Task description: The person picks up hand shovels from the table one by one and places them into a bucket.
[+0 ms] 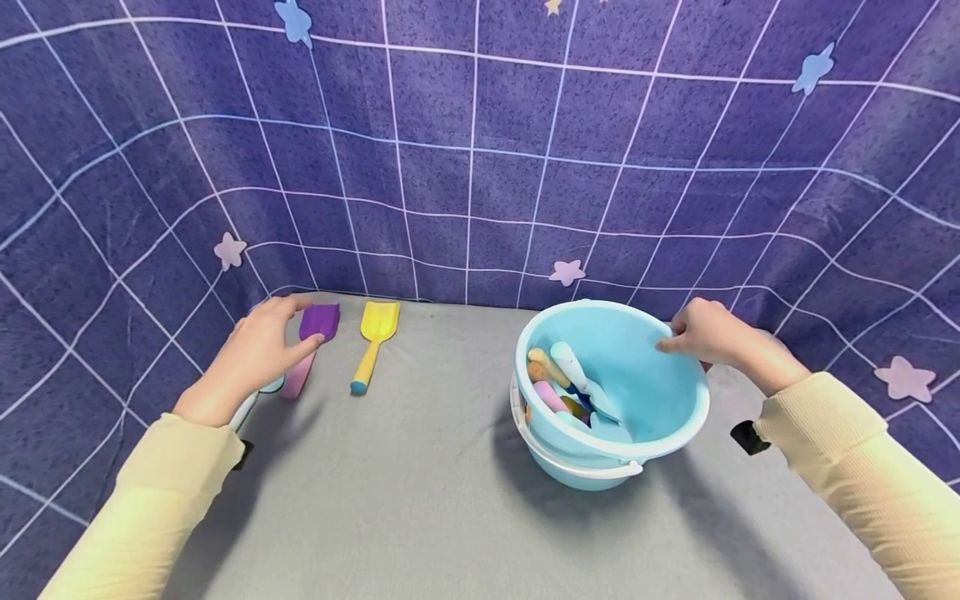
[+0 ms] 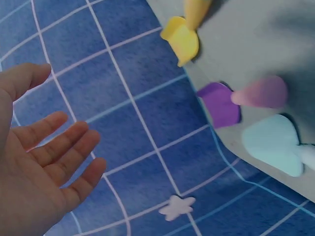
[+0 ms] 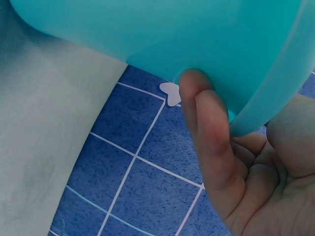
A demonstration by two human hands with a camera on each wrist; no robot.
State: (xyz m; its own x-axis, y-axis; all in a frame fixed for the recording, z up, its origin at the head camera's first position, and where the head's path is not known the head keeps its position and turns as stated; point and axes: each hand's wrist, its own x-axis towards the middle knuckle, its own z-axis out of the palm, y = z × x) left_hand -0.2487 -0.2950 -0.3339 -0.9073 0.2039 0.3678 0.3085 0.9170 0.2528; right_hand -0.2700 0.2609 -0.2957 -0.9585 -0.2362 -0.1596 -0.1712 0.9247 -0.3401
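Holding the light-blue bucket [image 1: 626, 375] at its rim appears to be the step in hand: the right hand [image 1: 711, 333] grips the far-right edge, thumb on the inner wall and fingers curled round the outside. The bucket stands on the right part of the grey table [image 1: 435, 475] with several toys inside, among them a white-ended handle [image 1: 567, 364] and a pink handle [image 1: 550, 396]; whether its base rests flat cannot be determined. The left hand [image 1: 258, 346] is released, fingers loosely extended, thumb spread, gripping nothing. It hangs near the purple shovel [image 1: 319, 320], with the yellow shovel [image 1: 369, 354] lying to the right of that. If the shovels are to be collected, the next move calls for lowering the left fingers and closing them on one handle while the right hand steadies the rim. Consult the left wrist view for the pale-blue shovel [image 2: 273, 145]: its blade is plainly exposed there beside the purple one, whereas the head view largely hides it behind the left hand and sleeve. Consult the right wrist view for the fingertips against the outer wall, concealed from above; only the head view shows the bucket's contents.
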